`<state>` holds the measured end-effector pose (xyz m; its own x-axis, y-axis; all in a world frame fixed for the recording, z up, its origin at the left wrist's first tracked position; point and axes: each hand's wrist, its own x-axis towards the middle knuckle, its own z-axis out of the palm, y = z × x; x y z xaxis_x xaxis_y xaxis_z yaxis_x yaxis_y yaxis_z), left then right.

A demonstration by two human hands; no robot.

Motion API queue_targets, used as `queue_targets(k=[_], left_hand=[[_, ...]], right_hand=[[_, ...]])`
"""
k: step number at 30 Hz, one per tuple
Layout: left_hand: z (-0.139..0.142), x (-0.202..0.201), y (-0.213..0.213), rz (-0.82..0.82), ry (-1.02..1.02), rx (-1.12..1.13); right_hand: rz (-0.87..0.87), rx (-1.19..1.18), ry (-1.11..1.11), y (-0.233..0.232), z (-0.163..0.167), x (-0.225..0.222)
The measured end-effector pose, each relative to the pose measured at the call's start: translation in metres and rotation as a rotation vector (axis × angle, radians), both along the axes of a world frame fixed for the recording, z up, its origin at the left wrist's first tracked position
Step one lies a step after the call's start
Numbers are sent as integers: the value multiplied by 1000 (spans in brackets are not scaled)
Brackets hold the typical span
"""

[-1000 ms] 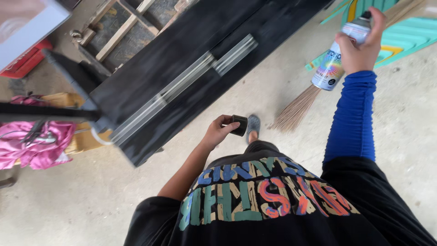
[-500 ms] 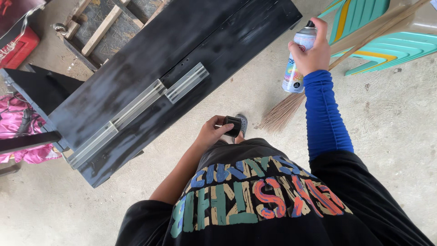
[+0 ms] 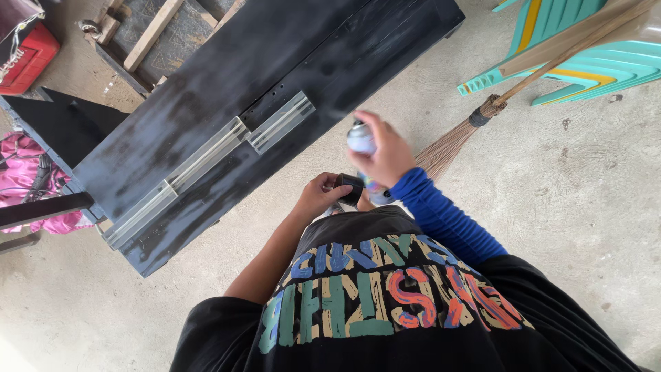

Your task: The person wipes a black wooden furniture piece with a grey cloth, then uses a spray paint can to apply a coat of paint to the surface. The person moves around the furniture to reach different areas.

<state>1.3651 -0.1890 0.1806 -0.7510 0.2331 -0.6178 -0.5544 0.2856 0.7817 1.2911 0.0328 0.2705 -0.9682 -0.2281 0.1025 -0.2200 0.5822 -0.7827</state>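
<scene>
My right hand [image 3: 390, 156], on a blue-sleeved arm, is closed around a spray can [image 3: 360, 136] with a white top, held just over my lap. My left hand [image 3: 318, 197], on a bare arm, grips a small black cap [image 3: 351, 187] right below the can, almost touching it. In front of both hands lies a long wooden piece painted black [image 3: 227, 89], with patchy grey areas and clear strips [image 3: 206, 162] running along its middle. My black shirt with colourful lettering fills the lower frame.
A straw broom [image 3: 460, 139] leans in from the right, its handle crossing stacked teal plastic chairs [image 3: 585, 65]. A red box [image 3: 27, 48] and pink cloth [image 3: 21, 169] sit at the left, with a bare wooden frame [image 3: 153, 31] at the top, all on a concrete floor.
My right hand has brought the spray can down from the upper right to just above my left hand. The left hand with the cap has stayed put.
</scene>
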Motion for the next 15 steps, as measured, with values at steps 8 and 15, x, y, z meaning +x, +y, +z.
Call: queue_targets(k=[8,15], left_hand=[[5,9,-12,26,4,12],[3,14,-27,16,23,-2]], right_hand=[[-369,56,136,130,1,-70],[-348,159,82,99,6,-66]])
